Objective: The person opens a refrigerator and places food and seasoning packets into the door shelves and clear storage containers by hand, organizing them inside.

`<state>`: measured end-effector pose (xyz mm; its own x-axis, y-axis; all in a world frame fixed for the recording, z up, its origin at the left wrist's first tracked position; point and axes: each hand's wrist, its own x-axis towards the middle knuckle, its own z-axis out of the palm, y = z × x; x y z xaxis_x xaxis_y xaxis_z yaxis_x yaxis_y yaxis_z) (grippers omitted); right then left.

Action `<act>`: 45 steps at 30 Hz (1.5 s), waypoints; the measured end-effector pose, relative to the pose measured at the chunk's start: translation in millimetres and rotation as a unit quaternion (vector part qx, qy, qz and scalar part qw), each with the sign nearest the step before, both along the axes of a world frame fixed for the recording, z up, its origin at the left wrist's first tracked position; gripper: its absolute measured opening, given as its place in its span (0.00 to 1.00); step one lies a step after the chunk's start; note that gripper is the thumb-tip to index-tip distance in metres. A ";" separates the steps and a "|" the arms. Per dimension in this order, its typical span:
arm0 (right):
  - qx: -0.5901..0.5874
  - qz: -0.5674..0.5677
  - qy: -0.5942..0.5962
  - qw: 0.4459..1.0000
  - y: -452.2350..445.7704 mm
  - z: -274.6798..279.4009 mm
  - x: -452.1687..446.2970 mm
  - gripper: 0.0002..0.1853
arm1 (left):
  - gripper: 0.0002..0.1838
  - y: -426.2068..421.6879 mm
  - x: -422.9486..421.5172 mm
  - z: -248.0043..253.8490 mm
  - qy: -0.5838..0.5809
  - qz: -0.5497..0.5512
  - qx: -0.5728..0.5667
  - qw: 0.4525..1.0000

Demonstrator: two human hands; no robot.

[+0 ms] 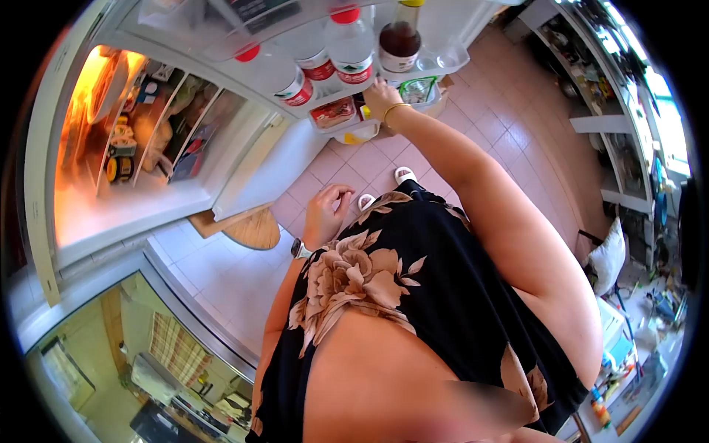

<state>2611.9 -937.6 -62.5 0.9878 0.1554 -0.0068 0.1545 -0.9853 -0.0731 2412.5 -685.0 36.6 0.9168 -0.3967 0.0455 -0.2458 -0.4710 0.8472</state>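
Observation:
My right hand [382,97], with a yellow bangle at the wrist, reaches to the fridge door's lower rack, its fingers bent; the fingertips and whatever they grip are hidden. Beside it are a red package [333,113] in a clear bin and a green-edged clear bag [418,90]. Just above stand a clear bottle with a red cap [350,44] and a dark bottle with a yellow cap [399,38]. Near my waist, my left hand [327,214] hangs with loosely bent fingers apart and nothing in them. A watch [299,249] is on that wrist.
The fridge [221,193] stands open on the left, packed items lit orange inside. A round-ended wooden board [255,229] lies below it. Crowded shelves [609,122] line the right, with a white cushion [609,258] and clutter below. Pink tiles [509,133] cover the floor.

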 end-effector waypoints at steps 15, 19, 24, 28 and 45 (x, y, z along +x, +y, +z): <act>0.007 0.187 -0.082 0.979 -13.3 1.6 9.8 0.15 | 0.08 -7.8 4.8 -7.4 0.072 0.037 -0.017 0.997; 0.012 0.220 -0.180 0.959 -19.1 33.8 0.9 0.12 | 0.09 -16.2 18.7 -11.0 0.088 0.020 -0.017 0.996; 0.089 0.284 -0.145 0.944 -46.1 65.2 -29.2 0.12 | 0.18 -31.0 43.7 -65.7 0.174 0.024 -0.106 0.979; 0.122 0.279 -0.226 0.925 -57.5 86.5 -59.3 0.09 | 0.43 -55.7 58.2 -85.9 0.141 0.070 -0.123 0.980; 0.477 0.149 0.135 0.855 -58.5 162.3 -134.7 0.14 | 0.31 -73.0 29.7 -39.4 0.333 -0.066 -0.223 0.914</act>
